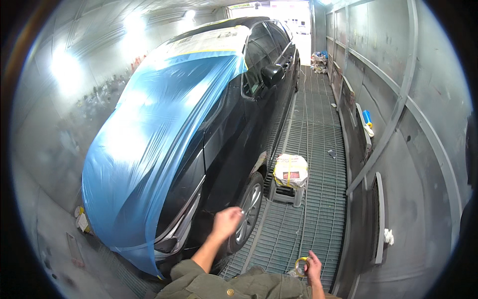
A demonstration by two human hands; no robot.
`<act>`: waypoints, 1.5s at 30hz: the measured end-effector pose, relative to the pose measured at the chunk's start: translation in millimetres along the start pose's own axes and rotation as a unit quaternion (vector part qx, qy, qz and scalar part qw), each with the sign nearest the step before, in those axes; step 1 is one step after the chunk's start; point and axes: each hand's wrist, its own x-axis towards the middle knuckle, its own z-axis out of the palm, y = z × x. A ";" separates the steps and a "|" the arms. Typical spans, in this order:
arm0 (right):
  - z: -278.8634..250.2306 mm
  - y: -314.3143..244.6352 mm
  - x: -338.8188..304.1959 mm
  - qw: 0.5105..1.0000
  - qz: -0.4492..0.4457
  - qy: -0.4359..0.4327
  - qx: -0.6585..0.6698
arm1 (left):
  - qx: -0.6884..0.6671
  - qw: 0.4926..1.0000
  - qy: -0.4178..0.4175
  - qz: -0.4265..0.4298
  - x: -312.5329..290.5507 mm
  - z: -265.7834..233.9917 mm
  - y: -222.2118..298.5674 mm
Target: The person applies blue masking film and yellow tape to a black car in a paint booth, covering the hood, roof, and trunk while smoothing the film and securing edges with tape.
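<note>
My left hand (227, 222) is raised in front of the black car (224, 149), near its front wheel (250, 209). Its fingers are closed, and a small pale bit shows at their tips, too small to name. Lower down on the right, my right hand (313, 269) grips a roll of yellow masking tape (300, 266) by its edge. Blue plastic film (144, 134) drapes over the car's hood and front. Paper sheeting (204, 42) edged with yellow tape covers the windshield.
Beside the front wheel, a grey step stool (286, 196) carries a white wrapped bundle (291, 172) with yellow straps. A slatted metal grating floor (318, 199) runs along the car. Grey panelled walls (418, 184) close in on the right. Bagged material (319, 61) lies farther back.
</note>
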 end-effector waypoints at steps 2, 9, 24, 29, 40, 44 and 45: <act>-12.0 -41.2 25.6 0.999 0.007 -0.026 0.041 | -0.063 0.990 -0.120 -0.039 -25.0 69.2 25.5; -17.5 -121.3 91.3 0.950 -0.018 -0.205 0.235 | -0.344 0.800 -0.429 -0.240 -53.0 233.8 97.0; -56.6 -244.3 316.1 0.914 0.056 -0.368 0.164 | -0.486 0.671 -0.552 -0.092 176.0 399.8 137.7; -52.9 -327.7 405.5 0.895 0.099 -0.435 0.012 | -0.191 0.822 -0.529 0.087 303.7 383.7 195.7; 37.0 -410.1 540.7 0.838 0.173 -0.489 -0.168 | -0.116 0.841 -0.507 0.150 440.5 400.1 195.0; 63.4 -426.2 590.3 0.792 0.196 -0.533 -0.225 | -0.237 0.882 -0.406 0.030 447.7 411.8 168.7; 65.7 -433.0 606.3 0.786 0.195 -0.536 -0.241 | -0.261 0.893 -0.365 -0.013 453.4 418.2 163.8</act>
